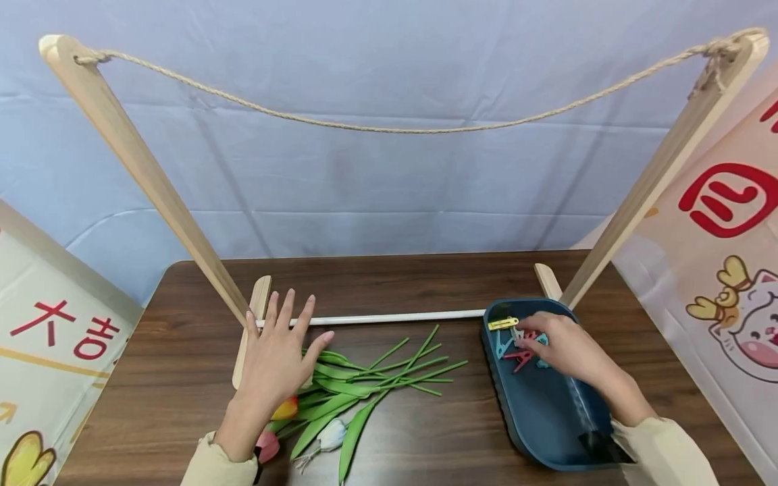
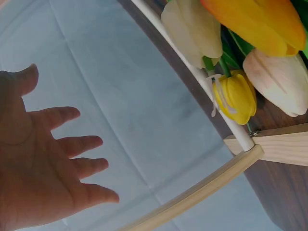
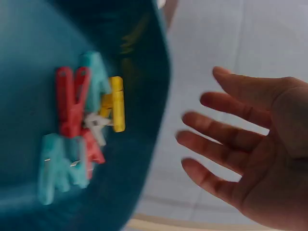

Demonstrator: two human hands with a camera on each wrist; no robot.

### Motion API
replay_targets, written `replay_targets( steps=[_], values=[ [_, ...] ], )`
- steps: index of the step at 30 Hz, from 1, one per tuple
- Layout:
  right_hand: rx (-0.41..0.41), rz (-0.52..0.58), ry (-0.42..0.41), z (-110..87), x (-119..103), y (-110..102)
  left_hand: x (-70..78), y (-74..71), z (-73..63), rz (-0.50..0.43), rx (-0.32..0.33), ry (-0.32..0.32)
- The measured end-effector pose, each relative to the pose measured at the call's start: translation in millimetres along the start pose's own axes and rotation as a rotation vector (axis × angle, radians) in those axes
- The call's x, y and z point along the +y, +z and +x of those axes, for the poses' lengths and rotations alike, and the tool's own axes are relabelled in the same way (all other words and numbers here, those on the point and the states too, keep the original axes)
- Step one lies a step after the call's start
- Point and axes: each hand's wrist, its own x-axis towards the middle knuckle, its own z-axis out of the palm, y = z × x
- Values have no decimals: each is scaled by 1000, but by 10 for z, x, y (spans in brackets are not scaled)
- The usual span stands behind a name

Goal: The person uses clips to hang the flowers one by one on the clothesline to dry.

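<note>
My left hand (image 1: 276, 361) is held with fingers spread and straight, above the left end of a heap of artificial tulips (image 1: 331, 435). It holds nothing. In the left wrist view a yellow tulip (image 2: 236, 98), an orange one (image 2: 260, 21) and paler ones lie beside a white rod. Over the far end of a dark blue plastic bin (image 1: 541, 432) is my right hand (image 1: 571, 347), its fingers loosely bent above small clothespins. The right wrist view shows that hand (image 3: 240, 134) grasping nothing. Red (image 3: 72, 103), teal (image 3: 48, 168), yellow (image 3: 118, 103) and white clothespins lie in the bin.
A wooden frame stands on the brown table (image 1: 200, 405), with a left post (image 1: 146, 175) and a right post (image 1: 665, 169). Twine (image 1: 377, 129) sags between their tops. A white rod (image 1: 401, 317) joins them low down. Pale blue cloth (image 1: 389, 202) hangs behind.
</note>
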Motion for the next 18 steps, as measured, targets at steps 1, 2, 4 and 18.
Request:
replay_targets(
  steps=[1,2,4,18],
  values=[
    [-37,35,-2,10,45,21,-5,5,2,-4,0,-1],
    [-78,70,1,20,88,44,-8,9,3,-7,0,0],
    [-145,123,-13,39,178,102,-12,18,5,-6,8,3],
    [-302,259,-54,74,494,525,-48,100,17,3,12,34]
  ],
)
